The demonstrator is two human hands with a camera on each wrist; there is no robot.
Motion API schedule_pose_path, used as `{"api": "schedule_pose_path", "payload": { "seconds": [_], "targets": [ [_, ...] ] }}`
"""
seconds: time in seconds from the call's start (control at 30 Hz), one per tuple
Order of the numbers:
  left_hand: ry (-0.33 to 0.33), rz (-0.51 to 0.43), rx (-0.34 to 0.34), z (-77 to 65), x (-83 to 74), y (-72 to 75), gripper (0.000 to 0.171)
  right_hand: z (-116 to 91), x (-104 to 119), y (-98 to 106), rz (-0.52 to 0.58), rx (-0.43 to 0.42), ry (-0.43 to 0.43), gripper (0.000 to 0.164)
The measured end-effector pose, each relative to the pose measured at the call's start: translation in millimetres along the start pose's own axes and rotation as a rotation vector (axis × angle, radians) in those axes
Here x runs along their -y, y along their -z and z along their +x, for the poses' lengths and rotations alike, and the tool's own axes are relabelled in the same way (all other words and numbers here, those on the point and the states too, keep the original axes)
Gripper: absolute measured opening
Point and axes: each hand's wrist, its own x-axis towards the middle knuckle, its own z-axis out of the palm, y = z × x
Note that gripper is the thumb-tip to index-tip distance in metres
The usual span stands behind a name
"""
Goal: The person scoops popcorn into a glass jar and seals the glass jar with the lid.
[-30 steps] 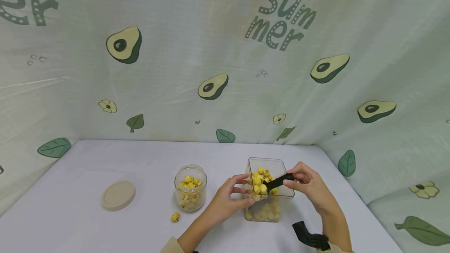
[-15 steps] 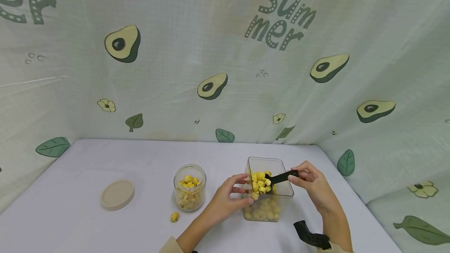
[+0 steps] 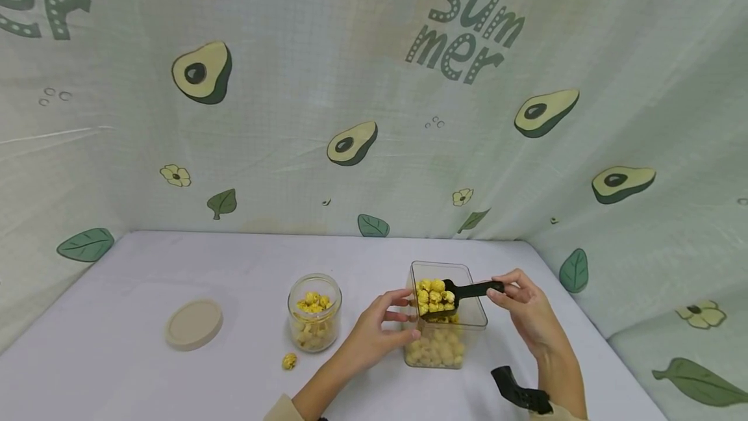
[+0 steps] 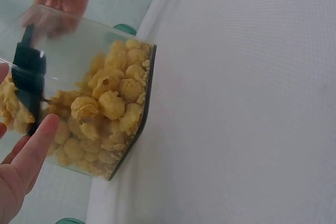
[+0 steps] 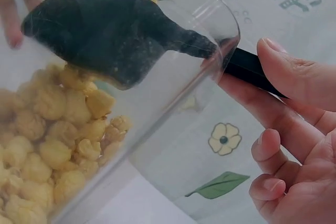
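My right hand [image 3: 523, 307] pinches the handle of a black scoop [image 3: 464, 290] between thumb and fingers. Yellow popcorn [image 3: 434, 296] fills the scoop's bowl, which lies level inside the upper part of a clear square container [image 3: 444, 270]. Below it, more popcorn [image 5: 52, 145] fills the lower part of the container, seen through the wall in the right wrist view. My left hand [image 3: 376, 330] rests with spread, mostly straight fingers against the container's left side, thumb toward the near corner. In the left wrist view, one finger [image 4: 39, 142] lies along the clear wall.
Left of the container stands an open glass jar [image 3: 291, 307] partly filled with popcorn. A single popcorn piece [image 3: 289, 361] lies on the white table [image 3: 245, 278] in front of it. Farther left is a round beige lid [image 3: 194, 325]. A printed curtain [image 3: 280, 83] hangs behind.
The scoop has gone from tilted down among the popcorn to nearly level, with a heap in its bowl. My right hand has shifted slightly right; the left hand stays at the container.
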Motion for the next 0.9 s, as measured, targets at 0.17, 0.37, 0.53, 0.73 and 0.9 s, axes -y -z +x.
{"api": "schedule_pose_path", "payload": {
  "seconds": [0.17,0.37,0.53,0.73,0.9],
  "targets": [
    [0.009,0.006,-0.002,0.1,1.8,-0.6,0.059,1,-1,-1,0.017,-0.012,-0.020,0.026],
    [0.011,0.015,-0.006,0.3,3.5,-1.3,0.060,1,-6,0,0.019,-0.032,-0.035,0.026],
    [0.006,0.011,-0.001,0.0,4.2,-1.2,0.058,1,-11,4,0.026,-0.057,-0.059,0.026],
    [0.002,0.010,-0.001,-0.5,3.2,-0.9,0.059,2,-14,7,0.084,-0.052,-0.062,0.026],
    [0.005,0.019,-0.002,-0.3,3.3,-0.8,0.059,2,-16,8,0.172,-0.033,-0.039,0.028]
  ]
}}
